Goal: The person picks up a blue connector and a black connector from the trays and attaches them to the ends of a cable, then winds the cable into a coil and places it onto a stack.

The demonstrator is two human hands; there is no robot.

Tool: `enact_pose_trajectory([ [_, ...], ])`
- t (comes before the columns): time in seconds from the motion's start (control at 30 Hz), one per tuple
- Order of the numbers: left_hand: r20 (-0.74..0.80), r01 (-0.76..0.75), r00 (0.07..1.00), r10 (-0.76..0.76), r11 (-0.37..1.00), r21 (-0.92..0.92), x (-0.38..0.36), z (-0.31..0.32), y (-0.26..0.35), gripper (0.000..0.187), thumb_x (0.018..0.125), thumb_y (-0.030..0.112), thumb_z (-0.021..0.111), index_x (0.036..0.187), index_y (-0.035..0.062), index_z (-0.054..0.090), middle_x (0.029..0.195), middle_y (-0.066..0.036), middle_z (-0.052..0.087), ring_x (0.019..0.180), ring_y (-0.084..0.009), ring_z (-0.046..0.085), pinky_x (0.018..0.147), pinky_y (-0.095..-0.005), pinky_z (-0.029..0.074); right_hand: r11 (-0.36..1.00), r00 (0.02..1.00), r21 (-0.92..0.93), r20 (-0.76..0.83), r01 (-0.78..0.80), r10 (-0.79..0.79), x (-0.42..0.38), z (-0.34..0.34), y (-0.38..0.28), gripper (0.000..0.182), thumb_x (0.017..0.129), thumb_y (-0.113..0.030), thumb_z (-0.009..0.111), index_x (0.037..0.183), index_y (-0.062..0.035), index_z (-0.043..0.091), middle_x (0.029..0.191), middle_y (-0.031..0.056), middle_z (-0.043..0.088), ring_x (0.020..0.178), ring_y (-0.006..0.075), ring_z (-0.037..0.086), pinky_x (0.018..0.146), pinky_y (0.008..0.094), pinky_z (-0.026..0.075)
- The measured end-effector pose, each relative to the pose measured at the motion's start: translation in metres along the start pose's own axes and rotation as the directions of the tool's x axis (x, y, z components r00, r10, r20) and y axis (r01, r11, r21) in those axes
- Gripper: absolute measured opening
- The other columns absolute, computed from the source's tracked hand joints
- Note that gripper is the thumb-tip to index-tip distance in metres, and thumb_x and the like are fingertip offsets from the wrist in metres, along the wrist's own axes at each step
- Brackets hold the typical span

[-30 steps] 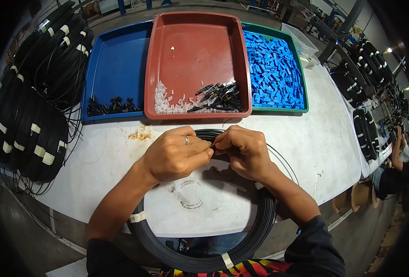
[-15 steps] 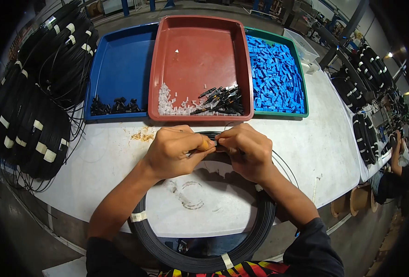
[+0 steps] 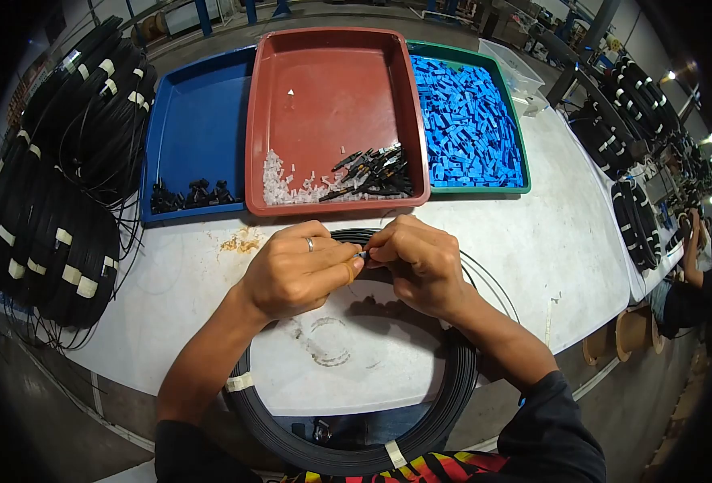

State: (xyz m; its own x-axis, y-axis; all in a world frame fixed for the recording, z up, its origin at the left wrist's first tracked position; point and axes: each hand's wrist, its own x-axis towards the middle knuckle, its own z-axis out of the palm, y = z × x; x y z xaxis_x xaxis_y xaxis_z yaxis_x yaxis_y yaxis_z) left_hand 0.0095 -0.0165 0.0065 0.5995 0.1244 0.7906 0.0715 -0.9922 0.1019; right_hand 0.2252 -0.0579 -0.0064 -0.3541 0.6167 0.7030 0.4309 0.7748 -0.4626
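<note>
My left hand (image 3: 300, 270), with a ring on one finger, pinches one side of a small connector piece (image 3: 362, 255). From the other side my right hand (image 3: 420, 262) closes its fingertips on the same piece, which the fingers mostly hide. Both hands are over the far part of a black cable coil (image 3: 253, 410), wrapped with pale tape bands. The near part of the coil extends past the table's front edge, against my body. A loose cable end curves out to the right of my right hand.
Beyond my hands are a blue tray (image 3: 199, 105) with black parts, a red tray (image 3: 340, 88) with clear and black parts, and a green tray (image 3: 525, 169) full of blue pieces. Cable coils (image 3: 50, 241) stand left. At far right is another person (image 3: 682, 302).
My left hand has rolled, so its ring now shows, and both hands remain together at the small piece. The view has shifted slightly, moving the trays left in the picture.
</note>
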Motion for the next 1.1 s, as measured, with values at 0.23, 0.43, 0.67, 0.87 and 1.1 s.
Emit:
enact_pose_trajectory([
  [0.23, 0.079, -0.194, 0.981, 0.179, 0.942, 0.272, 0.002, -0.001, 0.005, 0.011, 0.077, -0.004, 0.077, 0.073, -0.0007, 0.067, 0.085, -0.012, 0.074, 0.071, -0.0205, 0.071, 0.059, -0.0331, 0.055, 0.962, 0.981, 0.192, 0.039, -0.196, 0.192, -0.004, 0.004, 0.004, 0.026, 0.066, 0.019, 0.074, 0.08, 0.0023, 0.061, 0.085, 0.0161, 0.071, 0.076, 0.026, 0.072, 0.066, 0.0327, 0.058],
  [0.43, -0.02, 0.068, 0.998, -0.068, 0.997, 0.042, -0.005, -0.004, -0.002, 0.016, 0.068, -0.004, 0.085, 0.072, 0.0002, 0.07, 0.082, -0.013, 0.075, 0.065, -0.0196, 0.069, 0.059, -0.0297, 0.055, 0.996, 0.997, 0.055, -0.032, -0.072, 0.074, 0.004, 0.005, 0.0, 0.027, 0.06, 0.016, 0.068, 0.082, 0.0017, 0.062, 0.086, 0.0136, 0.07, 0.075, 0.0294, 0.066, 0.066, 0.0376, 0.053],
  [0.67, -0.078, 0.382, 0.91, -0.407, 0.897, -0.221, 0.0, 0.0, 0.01, 0.018, 0.067, -0.005, 0.087, 0.074, -0.001, 0.071, 0.074, -0.013, 0.074, 0.058, -0.0174, 0.067, 0.054, -0.0263, 0.053, 0.943, 0.963, -0.227, -0.061, 0.244, -0.263, 0.007, -0.001, -0.003, 0.029, 0.058, 0.011, 0.069, 0.083, 0.0007, 0.061, 0.089, 0.0126, 0.068, 0.075, 0.0292, 0.064, 0.065, 0.0385, 0.05],
  [0.87, -0.015, 0.168, 0.985, -0.17, 0.982, -0.088, -0.001, 0.0, 0.003, 0.014, 0.074, -0.003, 0.083, 0.073, 0.0004, 0.07, 0.072, -0.009, 0.073, 0.057, -0.0194, 0.065, 0.057, -0.0303, 0.054, 0.998, 0.999, -0.056, -0.014, 0.03, -0.031, 0.001, -0.001, -0.003, 0.028, 0.057, 0.013, 0.068, 0.081, -0.0003, 0.06, 0.083, 0.0111, 0.066, 0.071, 0.0291, 0.062, 0.062, 0.0385, 0.05],
  [1.1, 0.01, -0.061, 0.998, 0.06, 0.992, 0.115, 0.002, 0.0, 0.004, 0.017, 0.078, -0.002, 0.077, 0.067, -0.0004, 0.064, 0.081, -0.01, 0.071, 0.066, -0.0196, 0.068, 0.059, -0.0315, 0.055, 0.992, 0.995, 0.085, -0.022, -0.095, 0.098, -0.001, 0.002, -0.003, 0.027, 0.057, 0.017, 0.063, 0.079, 0.0011, 0.059, 0.082, 0.013, 0.069, 0.074, 0.031, 0.067, 0.063, 0.0386, 0.055],
])
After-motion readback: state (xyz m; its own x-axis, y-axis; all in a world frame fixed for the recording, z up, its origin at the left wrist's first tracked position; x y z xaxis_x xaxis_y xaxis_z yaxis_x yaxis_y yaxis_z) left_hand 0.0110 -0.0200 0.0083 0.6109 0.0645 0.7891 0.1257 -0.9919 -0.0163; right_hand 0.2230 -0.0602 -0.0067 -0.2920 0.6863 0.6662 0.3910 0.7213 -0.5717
